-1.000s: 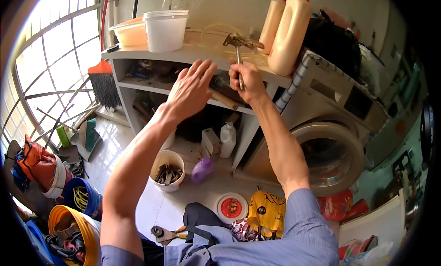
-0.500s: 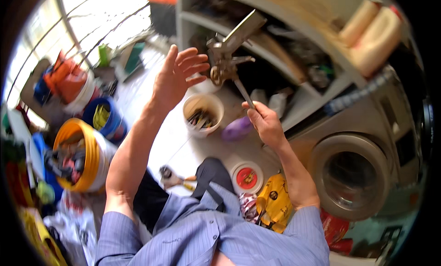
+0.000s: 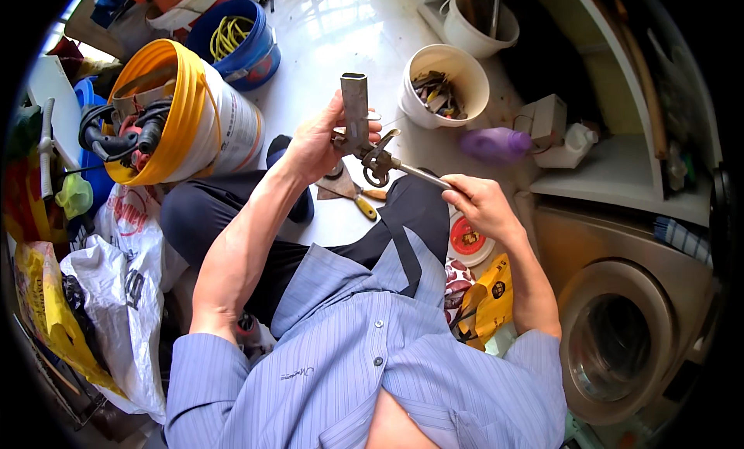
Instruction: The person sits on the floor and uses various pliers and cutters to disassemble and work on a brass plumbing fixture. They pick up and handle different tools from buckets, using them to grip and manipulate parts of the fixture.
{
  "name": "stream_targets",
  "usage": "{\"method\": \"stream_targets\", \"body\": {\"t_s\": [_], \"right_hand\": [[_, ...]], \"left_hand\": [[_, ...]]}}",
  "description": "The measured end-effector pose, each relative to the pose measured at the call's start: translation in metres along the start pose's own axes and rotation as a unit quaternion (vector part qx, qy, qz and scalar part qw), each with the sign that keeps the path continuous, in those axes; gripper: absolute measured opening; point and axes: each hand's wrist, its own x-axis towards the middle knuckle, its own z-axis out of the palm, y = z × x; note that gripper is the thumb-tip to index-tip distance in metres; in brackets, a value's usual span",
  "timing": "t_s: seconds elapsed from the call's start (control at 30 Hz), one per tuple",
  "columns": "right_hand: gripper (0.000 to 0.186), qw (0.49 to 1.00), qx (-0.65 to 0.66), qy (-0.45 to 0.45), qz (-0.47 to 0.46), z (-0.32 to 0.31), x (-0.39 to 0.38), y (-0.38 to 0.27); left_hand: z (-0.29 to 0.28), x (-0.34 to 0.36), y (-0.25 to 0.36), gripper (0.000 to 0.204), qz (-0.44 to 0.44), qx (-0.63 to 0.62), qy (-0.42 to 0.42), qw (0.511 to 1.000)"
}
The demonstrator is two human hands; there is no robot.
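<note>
In front of me is a metal tool [image 3: 356,108] with a flat hollow bar at one end, a trigger-like clamp mechanism in the middle and a thin rod. My left hand [image 3: 319,143] is wrapped round the lower part of the hollow bar, its fingertips showing on the far side. The end of the rod [image 3: 422,174] sits in the closed fingers of my right hand [image 3: 484,207]. Below the tool, a scraper [image 3: 337,187] and a yellow-handled tool [image 3: 364,207] lie on the floor between my legs.
A yellow-rimmed bucket [image 3: 203,100] with power tools and a blue bucket [image 3: 267,60] with yellow cord stand at left. Ahead are a white bucket [image 3: 473,112] of small tools and a purple bottle [image 3: 496,144]. A shelf [image 3: 604,166] and washing machine [image 3: 554,240] flank my right.
The tool has come down and nearer to me. My left hand, open and apart from it before, now grips its hollow bar. My right hand still holds the rod. The view has tilted downward.
</note>
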Motion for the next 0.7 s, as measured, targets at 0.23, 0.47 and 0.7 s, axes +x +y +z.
{"method": "stream_targets", "body": {"t_s": [0.23,0.47,0.7], "right_hand": [[0.021,0.998,-0.061,-0.013,-0.021,-0.015,0.007,0.01],[0.019,0.991,-0.122,0.012,-0.055,-0.024,0.013,0.019],[0.022,0.98,-0.18,0.037,-0.069,-0.018,0.026,0.015]], "left_hand": [[0.0,0.002,-0.002,0.06,-0.045,0.05,-0.028,0.997],[-0.004,0.011,-0.019,0.036,-0.091,-0.015,0.02,0.996],[-0.01,0.011,-0.031,0.035,-0.107,-0.039,0.047,0.992]]}}
